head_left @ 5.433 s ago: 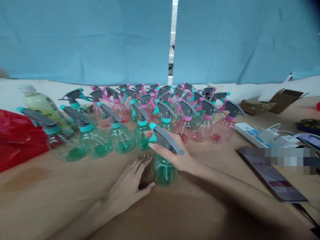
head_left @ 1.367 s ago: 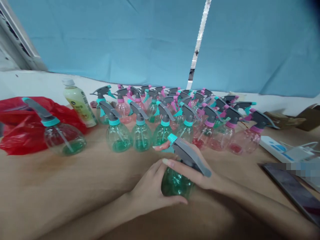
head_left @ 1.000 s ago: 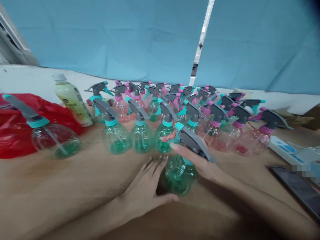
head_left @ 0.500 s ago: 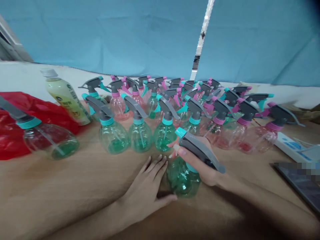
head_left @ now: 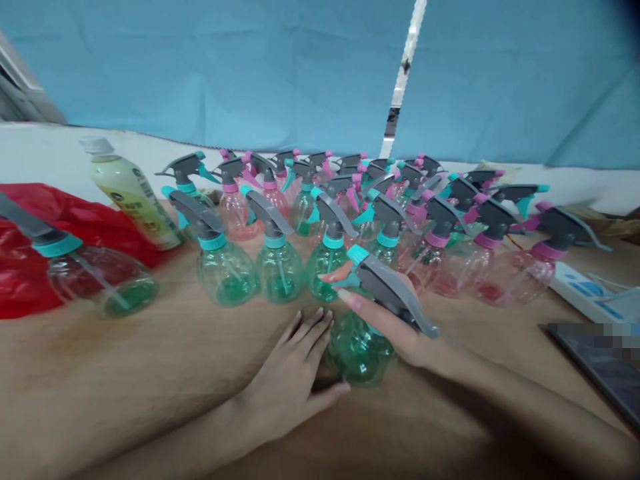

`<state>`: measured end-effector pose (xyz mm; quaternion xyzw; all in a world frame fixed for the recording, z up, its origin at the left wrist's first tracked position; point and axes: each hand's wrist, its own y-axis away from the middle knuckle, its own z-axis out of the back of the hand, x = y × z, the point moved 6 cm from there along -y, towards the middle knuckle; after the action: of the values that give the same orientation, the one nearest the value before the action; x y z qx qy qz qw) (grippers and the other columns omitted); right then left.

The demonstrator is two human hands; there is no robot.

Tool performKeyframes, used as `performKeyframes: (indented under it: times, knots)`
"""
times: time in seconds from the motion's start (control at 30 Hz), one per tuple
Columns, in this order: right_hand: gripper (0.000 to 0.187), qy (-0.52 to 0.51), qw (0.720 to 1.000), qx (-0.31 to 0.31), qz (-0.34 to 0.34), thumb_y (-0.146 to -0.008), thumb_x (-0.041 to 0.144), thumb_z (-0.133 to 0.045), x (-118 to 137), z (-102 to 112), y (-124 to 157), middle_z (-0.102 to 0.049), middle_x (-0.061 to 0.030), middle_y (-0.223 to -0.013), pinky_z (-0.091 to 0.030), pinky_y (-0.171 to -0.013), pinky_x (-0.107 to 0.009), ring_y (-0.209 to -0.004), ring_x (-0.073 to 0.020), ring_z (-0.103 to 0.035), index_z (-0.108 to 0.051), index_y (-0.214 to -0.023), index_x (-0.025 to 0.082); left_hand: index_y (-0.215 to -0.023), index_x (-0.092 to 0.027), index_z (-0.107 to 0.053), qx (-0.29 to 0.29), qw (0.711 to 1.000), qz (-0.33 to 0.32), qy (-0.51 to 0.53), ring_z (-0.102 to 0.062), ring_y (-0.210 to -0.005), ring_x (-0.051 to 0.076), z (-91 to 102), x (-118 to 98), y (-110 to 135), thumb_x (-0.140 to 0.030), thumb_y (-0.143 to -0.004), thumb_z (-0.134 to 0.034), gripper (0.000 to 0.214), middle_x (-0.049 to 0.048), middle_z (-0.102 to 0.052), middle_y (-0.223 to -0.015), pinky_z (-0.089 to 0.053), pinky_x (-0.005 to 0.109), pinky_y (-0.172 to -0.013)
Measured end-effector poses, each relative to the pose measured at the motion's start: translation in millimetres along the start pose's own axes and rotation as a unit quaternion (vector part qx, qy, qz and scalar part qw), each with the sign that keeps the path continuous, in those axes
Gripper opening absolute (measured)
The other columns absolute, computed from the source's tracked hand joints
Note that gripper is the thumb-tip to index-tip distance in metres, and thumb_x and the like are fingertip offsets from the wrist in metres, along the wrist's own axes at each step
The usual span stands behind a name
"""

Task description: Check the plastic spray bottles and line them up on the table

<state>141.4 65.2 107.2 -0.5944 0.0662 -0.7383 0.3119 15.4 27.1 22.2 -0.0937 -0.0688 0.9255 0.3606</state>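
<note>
A clear green spray bottle (head_left: pixel 361 357) with a grey head and turquoise nozzle stands close in front of me. My right hand (head_left: pixel 395 327) grips it round the neck, just under the spray head; part of the neck is hidden by the fingers. Flat on the wooden table (head_left: pixel 190 387) lies my left hand (head_left: pixel 295 380), fingers stretched out and thumb spread, right beside the bottle's left side. Just beyond the hands, a row of similar bottles begins with a green spray bottle (head_left: pixel 281 273) and a green one (head_left: pixel 227 277) to its left.
Several more spray bottles, some like the pink one (head_left: pixel 520 277), crowd the back. At left are a tilted spray bottle (head_left: pixel 103 283), a red plastic bag (head_left: pixel 25 267) and a drink bottle (head_left: pixel 135 193). A dark flat device (head_left: pixel 595 367) and a white power strip (head_left: pixel 585 287) lie right.
My right hand and the spray bottle in it have shifted slightly left and away from me. The left hand has stayed almost in place.
</note>
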Motion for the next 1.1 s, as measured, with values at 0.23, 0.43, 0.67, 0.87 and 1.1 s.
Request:
performKeyframes:
  times: [0.23,0.43,0.67,0.87,1.1]
  knots:
    - [0.016,-0.021,1.0,0.012,-0.015,-0.087,0.03,-0.057,-2.4,-0.8,1.8,-0.057,0.0029,-0.068,-0.041,-0.051,-0.027,-0.055,-0.0127,-0.052,-0.06,-0.102,0.025,-0.136,-0.001,-0.042,-0.006,0.999,-0.006,-0.038,-0.038,-0.133,0.032,0.1,-0.5,0.1,-0.061,-0.09,-0.046,0.076,0.0221,-0.044,-0.142,-0.029,0.05,-0.109]
    - [0.014,-0.028,0.999,0.007,-0.017,-0.087,0.03,-0.058,-3.1,-0.3,3.2,-0.049,0.0048,-0.062,-0.043,-0.057,-0.029,-0.051,-0.0122,-0.045,-0.06,-0.1,0.026,-0.136,-0.001,-0.042,-0.005,0.998,-0.011,-0.062,-0.041,-0.131,0.033,-1.3,-2.5,0.6,-0.061,-0.091,-0.045,0.075,0.0214,-0.048,-0.138,-0.029,0.052,-0.108]
    - [0.012,-0.04,0.999,0.006,-0.02,-0.086,0.028,-0.058,0.2,-0.6,3.2,-0.046,0.0053,-0.062,-0.044,-0.06,-0.029,-0.051,-0.0115,-0.042,-0.059,-0.098,0.025,-0.136,0.0,-0.042,-0.018,0.998,-0.018,-0.063,-0.04,-0.132,0.032,-1.1,-2.4,1.1,-0.061,-0.091,-0.043,0.075,0.0213,-0.045,-0.141,-0.028,0.05,-0.109]
    - [0.014,-0.03,0.999,0.011,-0.022,-0.087,0.03,-0.057,-2.2,0.0,2.4,-0.048,0.0045,-0.063,-0.04,-0.053,-0.028,-0.052,-0.0119,-0.043,-0.059,-0.1,0.026,-0.137,-0.004,-0.042,-0.015,0.998,-0.014,-0.056,-0.039,-0.133,0.031,-1.7,-1.8,0.6,-0.062,-0.091,-0.042,0.074,0.0188,-0.044,-0.142,-0.027,0.05,-0.109]
    - [0.014,-0.032,0.999,0.004,-0.019,-0.086,0.03,-0.058,-0.6,-0.2,1.2,-0.052,0.0034,-0.067,-0.04,-0.054,-0.028,-0.055,-0.0123,-0.046,-0.059,-0.099,0.025,-0.136,-0.002,-0.042,-0.013,0.998,-0.018,-0.056,-0.039,-0.133,0.032,-2.1,-1.9,0.2,-0.061,-0.091,-0.044,0.074,0.0199,-0.044,-0.142,-0.028,0.051,-0.108]
